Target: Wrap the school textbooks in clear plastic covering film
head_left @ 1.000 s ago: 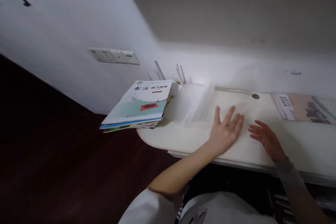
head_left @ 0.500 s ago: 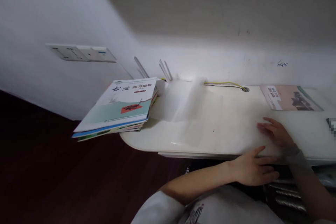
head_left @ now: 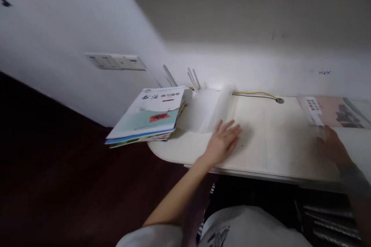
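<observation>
The translucent sheet point(head_left: 199, 110) lies on the worktop point(head_left: 266, 139), L of centre, its R side curled up into a loose roll. Your L hand point(head_left: 224, 141) is at its near R corner, fingers fanned apart w/ nothing gripped; can't tell if the tips touch the sheet. Your R hand point(head_left: 334, 148) is well apart from it, over the R part of the worktop, one finger pointing up at the near edge of the pink booklet point(head_left: 336, 112). It's blurred, so can't tell whether that hand is spread or pinching, or if it touches the booklet, which lies flat toward the back.

Just L of the sheet you've got the book stack point(head_left: 145, 117), top cover white & green w/ a red patch, hanging over the worktop's L end. Pale rods point(head_left: 169, 76) stick up behind it. A yellow cable point(head_left: 255, 92) runs along the back to a round hole point(head_left: 279, 100) betw. sheet & booklet. Farther out: socket panel point(head_left: 116, 62) on the L wall, blue scribble point(head_left: 324, 72) on the back wall, dark floor point(head_left: 72, 189) lower L.
</observation>
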Demonstrator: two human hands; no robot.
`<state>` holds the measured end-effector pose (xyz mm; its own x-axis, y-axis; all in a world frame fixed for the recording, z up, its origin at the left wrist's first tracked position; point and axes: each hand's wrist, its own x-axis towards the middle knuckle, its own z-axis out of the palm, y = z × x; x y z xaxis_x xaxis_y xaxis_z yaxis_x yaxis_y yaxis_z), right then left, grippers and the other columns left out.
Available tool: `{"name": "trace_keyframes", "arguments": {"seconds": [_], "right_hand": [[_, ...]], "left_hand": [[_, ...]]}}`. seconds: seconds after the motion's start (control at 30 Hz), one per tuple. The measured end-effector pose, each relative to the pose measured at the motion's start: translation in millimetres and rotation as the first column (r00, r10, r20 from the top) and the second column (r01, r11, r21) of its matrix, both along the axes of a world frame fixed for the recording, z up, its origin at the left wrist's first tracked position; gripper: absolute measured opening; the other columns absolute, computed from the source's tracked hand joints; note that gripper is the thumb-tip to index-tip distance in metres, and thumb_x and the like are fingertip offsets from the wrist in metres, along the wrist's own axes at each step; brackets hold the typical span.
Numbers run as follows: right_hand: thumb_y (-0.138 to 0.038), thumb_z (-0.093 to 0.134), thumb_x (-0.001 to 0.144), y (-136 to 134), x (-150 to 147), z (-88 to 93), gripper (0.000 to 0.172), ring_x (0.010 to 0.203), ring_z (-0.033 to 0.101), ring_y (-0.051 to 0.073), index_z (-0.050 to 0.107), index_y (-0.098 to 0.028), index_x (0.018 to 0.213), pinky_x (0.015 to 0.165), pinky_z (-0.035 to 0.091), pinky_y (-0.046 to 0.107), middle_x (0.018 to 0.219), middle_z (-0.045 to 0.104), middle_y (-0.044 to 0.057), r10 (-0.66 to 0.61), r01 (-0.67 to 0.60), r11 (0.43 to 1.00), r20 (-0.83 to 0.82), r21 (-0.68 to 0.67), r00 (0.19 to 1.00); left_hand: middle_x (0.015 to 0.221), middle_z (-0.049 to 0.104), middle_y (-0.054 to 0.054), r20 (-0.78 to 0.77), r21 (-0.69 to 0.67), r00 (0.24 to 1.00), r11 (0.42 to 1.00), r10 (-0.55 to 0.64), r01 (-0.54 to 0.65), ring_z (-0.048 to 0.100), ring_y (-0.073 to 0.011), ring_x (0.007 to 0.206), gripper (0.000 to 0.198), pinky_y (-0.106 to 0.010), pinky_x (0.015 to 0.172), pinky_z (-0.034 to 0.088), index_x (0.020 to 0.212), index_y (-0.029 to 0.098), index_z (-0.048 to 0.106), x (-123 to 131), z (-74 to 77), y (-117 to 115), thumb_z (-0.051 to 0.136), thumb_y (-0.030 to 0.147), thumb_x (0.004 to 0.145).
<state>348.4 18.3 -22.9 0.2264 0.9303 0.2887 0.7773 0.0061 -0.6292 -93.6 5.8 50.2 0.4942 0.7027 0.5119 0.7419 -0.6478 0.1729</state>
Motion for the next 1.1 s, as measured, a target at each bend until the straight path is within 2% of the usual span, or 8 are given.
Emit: {"name": "trace_keyframes", "arguments": {"seconds": [0.03, 0.1, 0.2, 0.3, 0.4, 0.6, 0.83, 1.1], "right_hand": [[-0.043, 0.048, 0.08, -2.0, -8.0, 0.4, 0.061, 0.129, 0.038, 0.036, 0.042, -0.01, 0.131, 0.104, 0.031, 0.056, 0.137, 0.043, 0.024, 0.016, -0.033, 0.995, 0.165, 0.099, 0.986], [-0.044, 0.041, 0.086, -10.8, -35.1, 0.1, 0.062, 0.135, 0.029, 0.032, 0.035, -0.008, 0.137, 0.108, 0.027, 0.051, 0.144, 0.034, 0.023, 0.135, -0.215, 0.961, 0.379, 0.176, 0.915], [-0.046, 0.034, 0.091, -34.9, -96.4, -5.9, 0.055, 0.136, 0.028, 0.03, 0.037, -0.018, 0.138, 0.106, 0.028, 0.052, 0.145, 0.036, 0.016, 0.32, -0.421, 0.903, 0.518, 0.088, 0.793], [-0.05, 0.037, 0.091, -59.5, -152.9, -17.2, 0.056, 0.136, 0.028, 0.03, 0.037, -0.02, 0.139, 0.105, 0.027, 0.054, 0.146, 0.036, 0.014, 0.486, -0.572, 0.819, 0.589, -0.048, 0.645], [-0.053, 0.037, 0.09, -71.2, -179.4, -27.2, 0.058, 0.134, 0.031, 0.029, 0.036, -0.022, 0.14, 0.105, 0.026, 0.054, 0.147, 0.036, 0.011, 0.548, -0.62, 0.776, 0.61, -0.115, 0.573], [-0.054, 0.038, 0.09, -69.3, -178.5, -31.8, 0.058, 0.134, 0.032, 0.028, 0.037, -0.025, 0.14, 0.104, 0.027, 0.054, 0.146, 0.037, 0.009, 0.55, -0.624, 0.773, 0.609, -0.112, 0.572], [-0.054, 0.038, 0.09, -69.9, -182.0, -29.8, 0.057, 0.134, 0.032, 0.029, 0.04, -0.023, 0.137, 0.104, 0.027, 0.055, 0.145, 0.038, 0.011, 0.532, -0.62, 0.779, 0.619, -0.091, 0.578], [-0.051, 0.038, 0.09, -67.9, -174.4, -20.1, 0.056, 0.134, 0.032, 0.029, 0.041, -0.019, 0.136, 0.104, 0.029, 0.052, 0.144, 0.04, 0.013, 0.521, -0.626, 0.78, 0.578, -0.024, 0.628]], "left_hand": [[0.125, 0.06, -0.008, -0.015, 0.009, 0.989, 0.989, 0.145, -0.145, 0.042, -0.0244, 0.129, 0.031, -0.05, 0.109, 0.023, 0.115, 0.021, 0.061, -17.1, 6.6, 8.8, 0.043, 0.027, 0.091], [0.136, 0.05, -0.011, -0.043, 0.012, 0.898, 0.899, 0.438, -0.438, 0.035, -0.0296, 0.132, 0.035, -0.052, 0.106, 0.026, 0.119, 0.019, 0.058, -52.2, 18.8, 26.6, 0.044, 0.03, 0.089], [0.146, 0.034, -0.019, -0.139, -0.017, 0.648, 0.652, 0.749, -0.758, 0.027, -0.0382, 0.134, 0.047, -0.057, 0.103, 0.027, 0.133, 0.012, 0.045, -100.2, 29.1, 50.0, 0.042, 0.031, 0.089], [0.144, 0.03, -0.028, -0.271, -0.094, 0.45, 0.442, 0.851, -0.892, 0.028, -0.0444, 0.131, 0.056, -0.059, 0.096, 0.032, 0.136, 0.002, 0.036, -133.0, 25.2, 66.4, 0.04, 0.032, 0.089], [0.134, 0.04, -0.033, -0.371, -0.156, 0.386, 0.353, 0.845, -0.922, 0.039, -0.0445, 0.122, 0.056, -0.057, 0.089, 0.036, 0.131, -0.002, 0.04, -146.6, 12.7, 73.9, 0.04, 0.034, 0.088], [0.12, 0.049, -0.037, -0.445, -0.044, 0.323, 0.34, 0.835, -0.939, 0.049, -0.0405, 0.112, 0.042, -0.05, 0.081, 0.041, 0.12, -0.008, 0.047, -136.9, 1.5, 67.0, 0.032, 0.013, 0.087], [0.094, 0.065, -0.026, -0.531, -0.124, 0.403, 0.402, 0.745, -0.907, 0.063, -0.0309, 0.095, 0.029, -0.037, 0.075, 0.046, 0.1, 0.0, 0.064, -121.1, 13.3, 61.7, 0.045, 0.011, 0.08], [0.098, 0.065, -0.028, -0.568, -0.151, 0.446, 0.445, 0.692, -0.883, 0.064, -0.0322, 0.094, 0.033, -0.039, 0.076, 0.047, 0.103, 0.001, 0.062, -124.5, 35.8, 66.3, 0.048, 0.018, 0.079]]}}
